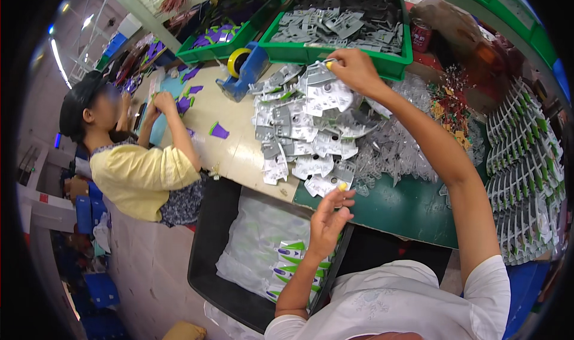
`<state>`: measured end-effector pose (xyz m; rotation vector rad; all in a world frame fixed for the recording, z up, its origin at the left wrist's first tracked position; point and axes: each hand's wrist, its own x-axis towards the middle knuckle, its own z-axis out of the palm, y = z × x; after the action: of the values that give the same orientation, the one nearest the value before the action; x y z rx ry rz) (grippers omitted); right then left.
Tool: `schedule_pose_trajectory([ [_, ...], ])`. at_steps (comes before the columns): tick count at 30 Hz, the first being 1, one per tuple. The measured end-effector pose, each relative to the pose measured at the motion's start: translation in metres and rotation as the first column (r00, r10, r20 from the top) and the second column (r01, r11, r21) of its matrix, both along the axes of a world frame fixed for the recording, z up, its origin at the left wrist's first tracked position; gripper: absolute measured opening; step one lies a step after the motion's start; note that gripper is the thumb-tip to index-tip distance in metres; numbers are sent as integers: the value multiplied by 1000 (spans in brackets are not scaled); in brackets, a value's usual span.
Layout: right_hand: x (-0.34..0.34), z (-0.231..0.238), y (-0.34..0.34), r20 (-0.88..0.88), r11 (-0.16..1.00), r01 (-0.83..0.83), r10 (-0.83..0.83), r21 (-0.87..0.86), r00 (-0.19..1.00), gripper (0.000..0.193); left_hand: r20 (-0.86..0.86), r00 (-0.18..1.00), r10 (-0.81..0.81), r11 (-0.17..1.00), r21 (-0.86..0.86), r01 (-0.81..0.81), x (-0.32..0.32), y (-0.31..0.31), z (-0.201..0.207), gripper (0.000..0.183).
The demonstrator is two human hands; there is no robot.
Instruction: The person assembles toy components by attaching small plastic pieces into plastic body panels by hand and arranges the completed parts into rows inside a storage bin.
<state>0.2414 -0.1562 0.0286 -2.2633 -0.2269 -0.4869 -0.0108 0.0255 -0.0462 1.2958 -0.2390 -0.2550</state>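
Grey part [327, 96]: atop the pile [304, 131] — likely light, stiff, smooth; might crack if bent, so I'd grip the rim.
My right hand [357, 72]: fingertips pinched on its upper edge.
My left hand [324, 225]: fingers apart, nothing held.

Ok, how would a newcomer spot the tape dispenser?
Find the pale tabletop, then the heap of grey plastic parts by the right hand. Just left of that heap's far end, before the green crates, stands the tape dispenser. Its blue body and yellow roll set it apart from the grey parts and purple pieces.
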Motion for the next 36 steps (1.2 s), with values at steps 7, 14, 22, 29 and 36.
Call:
schedule_pose_trajectory([
  [7,32,1,8,240,931,110,-24,-349,970,22,55,993,106,943,311,-118,-16,24,-8,36],
  [14,78,46,-55,107,820,404,-397,-406,912,61,-172,856,488,801,478,-360,-67,99,-67,25],
  [22,99,18,-98,211,982,84,-119,168,970,40,-473,775,419,888,393,-241,-79,102,-157,43],
  [29,-74,20,-47,82,759,-9,-58,651,995,26,-174,745,643,731,428,-531,10,69,-248,71],
  [36,-232,-38,-42,-247,708,178,-5,683,969,17,25,543,839,244,875,-417,87,60,-308,60],
])
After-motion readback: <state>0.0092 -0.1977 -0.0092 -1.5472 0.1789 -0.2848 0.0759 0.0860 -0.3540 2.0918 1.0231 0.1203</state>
